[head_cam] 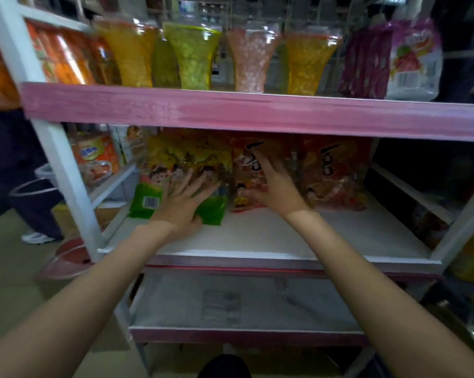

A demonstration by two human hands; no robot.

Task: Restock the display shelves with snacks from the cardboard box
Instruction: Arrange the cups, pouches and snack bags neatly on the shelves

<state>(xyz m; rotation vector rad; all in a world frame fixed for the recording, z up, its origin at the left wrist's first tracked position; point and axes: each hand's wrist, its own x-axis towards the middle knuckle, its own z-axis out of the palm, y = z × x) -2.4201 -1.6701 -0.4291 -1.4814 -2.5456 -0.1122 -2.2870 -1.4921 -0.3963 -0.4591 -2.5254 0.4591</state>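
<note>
Both bare forearms extend from the near edge toward the middle shelf (257, 236) of a white-framed display rack with pink front strips. No cardboard box can be identified with certainty in this view.

Left hand (181, 205): palm down, fingers (200, 186) spread wide, resting on the green snack bag (145, 200). This bag leans at the far left of the middle shelf, with a barcode showing at its lower left. The hand presses flat; nothing is gripped.

Right hand (274, 186): fingers fanned wide, palm against the face of the middle red snack bag (246, 170). This bag stands upright just right of the green one, the two touching. Nothing is enclosed by the fingers.

A second red snack bag (336, 173) stands at the far right of the same row, touching the first. The near half of the middle shelf surface is bare white.

Upper shelf (230, 107): four clear flared containers hold small sweets, from left to right yellow (132, 55), green (193, 55), pink (250, 58) and yellow-orange (306, 61). A purple packet (366, 61) and a white fruit-print bag (415, 64) stand at the right; orange packets (58, 53) stand at the left.

Lower shelf (244, 298): grey surface, contents too blurred to identify.
</note>
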